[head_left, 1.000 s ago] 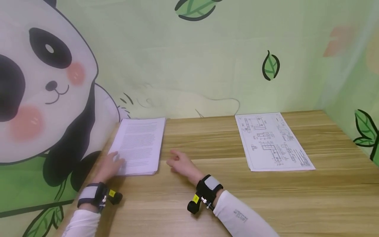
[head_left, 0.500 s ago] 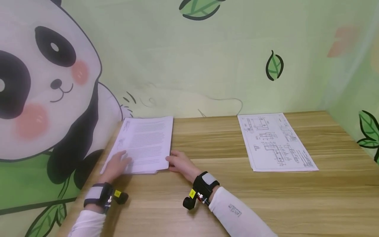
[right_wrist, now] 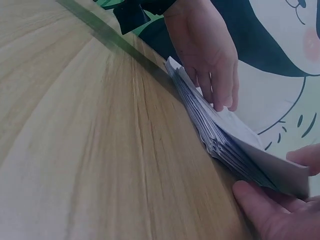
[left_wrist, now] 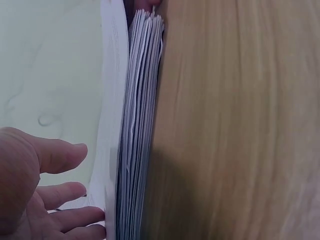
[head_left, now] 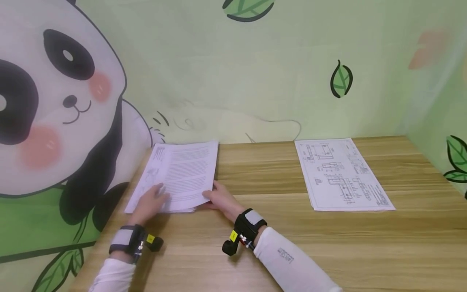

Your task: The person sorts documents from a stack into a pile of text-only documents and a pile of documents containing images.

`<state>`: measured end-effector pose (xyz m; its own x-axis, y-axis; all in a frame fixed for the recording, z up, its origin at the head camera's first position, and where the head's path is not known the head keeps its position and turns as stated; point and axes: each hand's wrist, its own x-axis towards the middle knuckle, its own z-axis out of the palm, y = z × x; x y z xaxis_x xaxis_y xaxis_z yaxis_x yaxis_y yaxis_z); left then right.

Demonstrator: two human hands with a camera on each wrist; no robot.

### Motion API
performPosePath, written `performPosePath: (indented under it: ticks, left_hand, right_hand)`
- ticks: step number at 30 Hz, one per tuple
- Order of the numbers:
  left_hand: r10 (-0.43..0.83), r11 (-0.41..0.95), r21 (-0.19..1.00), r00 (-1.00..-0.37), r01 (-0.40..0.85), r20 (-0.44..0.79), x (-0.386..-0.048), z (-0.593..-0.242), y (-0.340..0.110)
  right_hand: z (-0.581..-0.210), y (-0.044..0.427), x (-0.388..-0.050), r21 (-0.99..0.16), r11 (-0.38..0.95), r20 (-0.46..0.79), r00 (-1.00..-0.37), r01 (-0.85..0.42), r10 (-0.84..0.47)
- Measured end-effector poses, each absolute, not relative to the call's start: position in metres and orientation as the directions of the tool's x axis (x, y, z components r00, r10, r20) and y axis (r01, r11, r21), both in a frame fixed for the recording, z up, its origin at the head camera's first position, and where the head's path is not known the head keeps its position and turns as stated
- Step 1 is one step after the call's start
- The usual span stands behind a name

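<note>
Printed sheets [head_left: 187, 170] lie skewed on a thick paper stack [left_wrist: 140, 100] at the table's left, with a sheet bearing drawings [head_left: 151, 174] showing beside them. The right hand [head_left: 222, 199] pinches their near right corner, thumb above and fingers below; in the right wrist view the right hand [right_wrist: 285, 200] holds this corner raised off the stack [right_wrist: 200, 120]. Fingers extended, the left hand [head_left: 148, 204] rests on the near left part of the paper. The left wrist view has the left hand [left_wrist: 50, 195] with fingertips against the upper sheets.
Another paper with technical drawings [head_left: 339, 174] lies on the right part of the wooden table [head_left: 262, 178]. Behind the table hangs a green backdrop [head_left: 255, 81] with leaves and a large panda [head_left: 73, 101] at the left. Each wrist wears a strapped camera.
The right hand has moved from beside the stack to its corner and taken hold. The upper sheets have shifted right, uncovering the drawings at left. The left hand has moved slightly right.
</note>
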<state>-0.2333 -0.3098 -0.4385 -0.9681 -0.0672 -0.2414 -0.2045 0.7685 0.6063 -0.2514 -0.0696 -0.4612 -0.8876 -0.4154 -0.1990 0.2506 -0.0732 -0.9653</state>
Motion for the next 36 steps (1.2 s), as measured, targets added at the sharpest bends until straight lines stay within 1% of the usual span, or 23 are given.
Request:
performPosePath:
  ticks: [4, 8, 11, 18, 21, 24, 29, 33, 36]
  left_hand:
    - [-0.049, 0.762, 0.617, -0.968, -0.196, -0.247, -0.231, -0.437, -0.304]
    - [-0.047, 0.755, 0.623, -0.965, -0.203, -0.257, -0.23, -0.433, -0.299]
    - [-0.066, 0.724, 0.65, -0.961, -0.232, -0.269, -0.231, -0.43, -0.297]
    - [-0.125, 0.644, 0.717, -0.961, -0.269, -0.248, -0.239, -0.433, -0.292]
    - [-0.164, 0.582, 0.757, -0.954, -0.298, -0.25, -0.241, -0.434, -0.286]
    - [-0.155, 0.497, 0.812, -0.952, -0.306, -0.264, -0.243, -0.434, -0.277]
    - [-0.097, 0.379, 0.89, -0.967, -0.253, -0.234, -0.245, -0.435, -0.255]
    - [-0.101, 0.377, 0.9, -0.976, -0.219, -0.195, -0.245, -0.434, -0.231]
    - [-0.102, 0.385, 0.897, -0.976, -0.218, -0.193, -0.245, -0.431, -0.212]
  right_hand:
    - [-0.464, -0.072, -0.252, -0.967, -0.113, -0.167, -0.906, 0.227, -0.39]
    - [-0.471, -0.069, -0.252, -0.958, -0.162, -0.178, -0.932, 0.238, -0.316]
    - [-0.476, -0.064, -0.252, -0.943, -0.216, -0.187, -0.941, 0.251, -0.281]
    - [-0.474, -0.044, -0.253, -0.908, -0.3, -0.207, -0.936, 0.293, -0.286]
    - [-0.47, -0.033, -0.252, -0.902, -0.321, -0.193, -0.934, 0.29, -0.3]
    - [-0.464, -0.018, -0.25, -0.909, -0.313, -0.183, -0.937, 0.277, -0.298]
    - [-0.454, 0.009, -0.247, -0.934, -0.271, -0.151, -0.945, 0.233, -0.289]
    - [-0.447, 0.03, -0.247, -0.96, -0.191, -0.152, -0.954, 0.206, -0.26]
    - [-0.443, 0.046, -0.249, -0.979, -0.085, -0.166, -0.964, 0.186, -0.206]
